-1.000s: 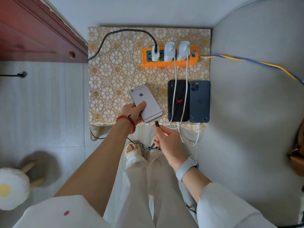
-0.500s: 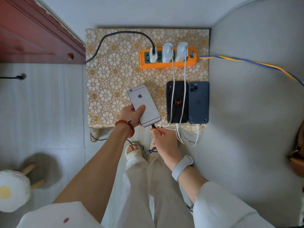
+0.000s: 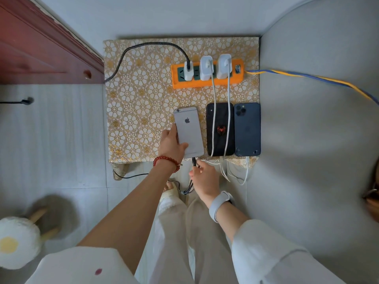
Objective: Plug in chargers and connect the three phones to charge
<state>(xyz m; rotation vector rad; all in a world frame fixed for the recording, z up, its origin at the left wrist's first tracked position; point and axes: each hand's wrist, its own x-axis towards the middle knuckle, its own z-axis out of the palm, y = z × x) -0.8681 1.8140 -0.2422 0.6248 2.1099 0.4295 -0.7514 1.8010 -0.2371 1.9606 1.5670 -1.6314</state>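
Three white chargers [image 3: 206,68] plugged in; black phone [image 3: 220,129], blue phone [image 3: 247,130] cabled. Left hand [image 3: 171,143] gripping silver phone [image 3: 189,132] on worktop [image 3: 139,99]; right hand [image 3: 204,178] pinching black cable [image 3: 193,161], apparently just seated.

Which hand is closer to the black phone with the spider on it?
Right. The right hand pinches the black cable plug just below the black spider phone at the table edge; the left hand grips the silver phone, one phone further left.
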